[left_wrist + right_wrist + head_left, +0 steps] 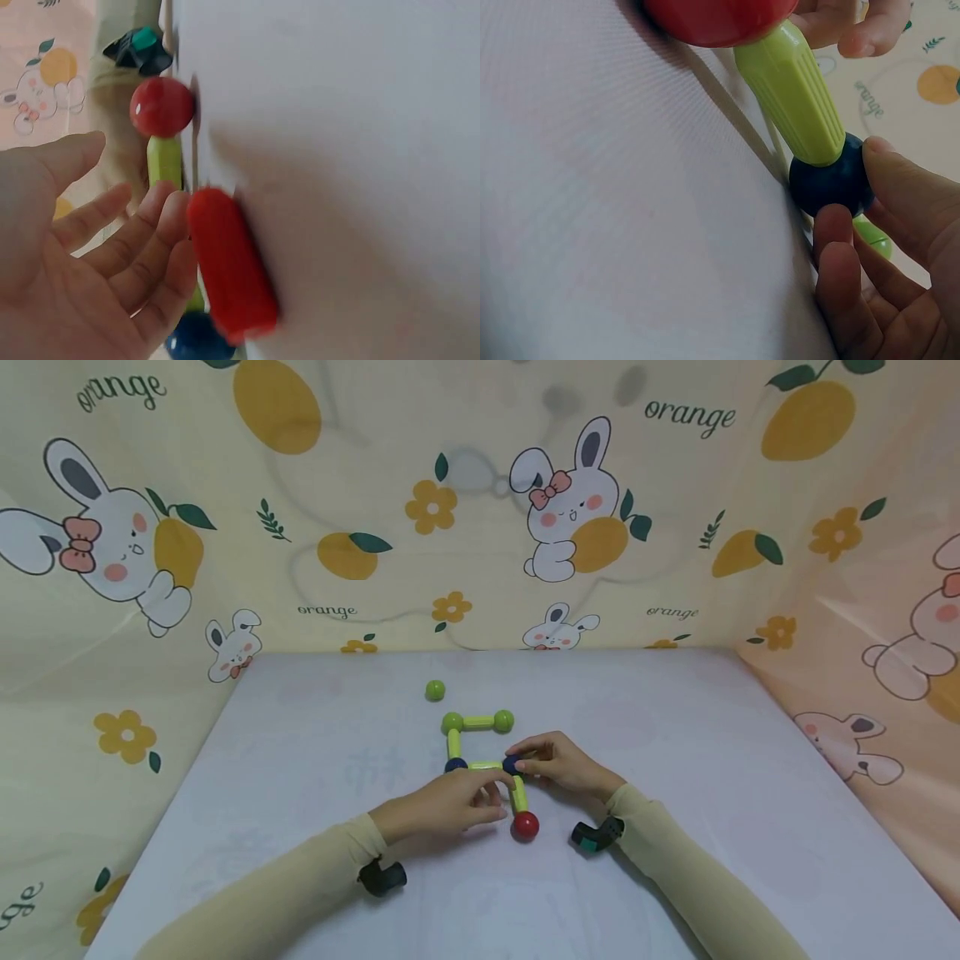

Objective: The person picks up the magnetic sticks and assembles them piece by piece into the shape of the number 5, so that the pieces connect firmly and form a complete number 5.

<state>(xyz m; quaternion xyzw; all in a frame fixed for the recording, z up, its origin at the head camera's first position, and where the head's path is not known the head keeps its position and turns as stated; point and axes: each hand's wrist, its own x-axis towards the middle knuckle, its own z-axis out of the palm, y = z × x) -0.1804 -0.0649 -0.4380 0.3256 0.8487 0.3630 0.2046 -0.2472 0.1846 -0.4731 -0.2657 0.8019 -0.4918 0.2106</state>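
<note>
A chain of yellow-green rods and coloured balls lies on the white table. At its near right corner, my right hand [562, 766] pinches a dark blue ball [829, 180] between thumb and fingers. From that ball a ribbed rod [795, 97] runs to a red ball [525, 827]. My left hand [450, 802] is held with fingers loosely bent, its fingertips close by this rod, gripping nothing. Beside those fingers a red rod [232, 266] shows in the left wrist view; the left hand hides it in the head view. Another blue ball [456, 765] is partly covered by the left hand.
Farther back the chain goes on through a green ball [452, 722] to a second green ball [503, 721]. One loose green ball [435, 690] lies behind them. A printed cloth [480, 527] with rabbits and oranges stands around the table [300, 710].
</note>
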